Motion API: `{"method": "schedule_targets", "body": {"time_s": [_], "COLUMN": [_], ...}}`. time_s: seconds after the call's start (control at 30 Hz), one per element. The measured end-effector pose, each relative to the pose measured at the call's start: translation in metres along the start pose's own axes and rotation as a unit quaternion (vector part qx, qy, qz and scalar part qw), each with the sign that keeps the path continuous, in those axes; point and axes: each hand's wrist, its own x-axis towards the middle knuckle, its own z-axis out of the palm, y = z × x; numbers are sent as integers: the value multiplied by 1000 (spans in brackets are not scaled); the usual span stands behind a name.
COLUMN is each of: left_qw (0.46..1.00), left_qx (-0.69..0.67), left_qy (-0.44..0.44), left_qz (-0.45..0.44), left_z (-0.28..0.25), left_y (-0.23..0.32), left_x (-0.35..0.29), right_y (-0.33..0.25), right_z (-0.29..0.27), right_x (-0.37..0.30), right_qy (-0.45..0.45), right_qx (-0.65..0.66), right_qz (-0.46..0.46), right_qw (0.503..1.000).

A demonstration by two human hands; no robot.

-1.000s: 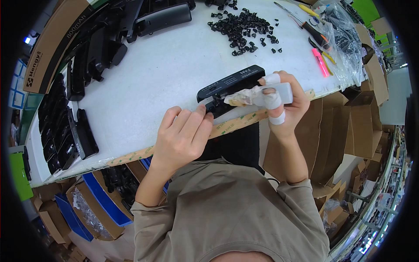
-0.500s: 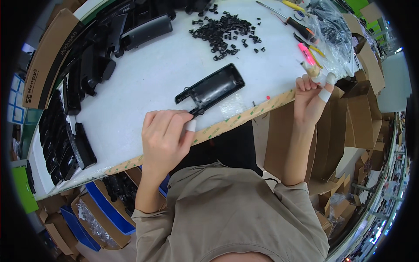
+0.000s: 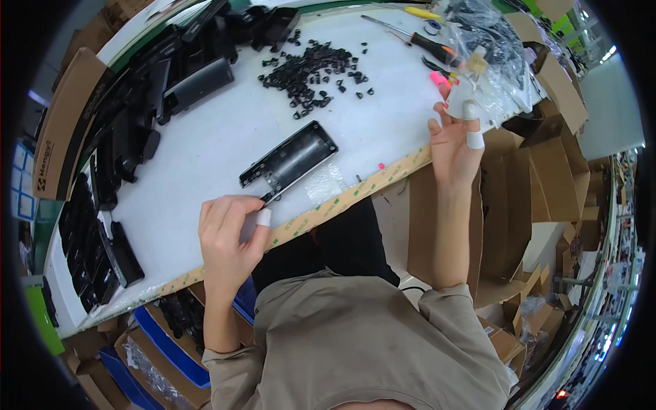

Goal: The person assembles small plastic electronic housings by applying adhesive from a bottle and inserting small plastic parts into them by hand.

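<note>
My left hand pinches the near left end of a black plastic housing shell between thumb and fingers. The shell lies tilted on the white table, hollow side up, with a notch at its left end. Over the table's right edge, my right hand is raised, palm showing. Its thumb and fingertips are closed about a small whitish bottle with a tan tip, partly hidden by the fingers. White tape wraps a digit on each hand.
Small black clips are heaped at the far middle. Black housings crowd the left side. A screwdriver, a pink marker and clear plastic bags lie far right. Cardboard boxes stand beside the table.
The view has shifted, so the table's things appear farther left. My right hand has turned palm up more, and the whitish bottle has tipped and risen with it. My left hand still grips the shell.
</note>
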Motion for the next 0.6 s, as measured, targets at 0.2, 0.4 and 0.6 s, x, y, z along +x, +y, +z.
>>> {"method": "schedule_targets", "body": {"time_s": [0.2, 0.4, 0.6], "left_qw": [986, 928, 861], "left_qx": [-123, -286, -416], "left_qy": [-11, -15, -9], "left_qz": [-116, -239, -294], "left_z": [-3, -8, -15], "left_y": [-5, -19, -19], "left_x": [2, 5, 12], "right_y": [-7, -2, 5], "right_z": [6, 3, -4], "right_x": [13, 22, 22], "right_qy": [-86, -123, -62], "right_qx": [-128, -108, -12], "right_qz": [-8, 28, 48], "right_qw": [988, 986, 997]}}
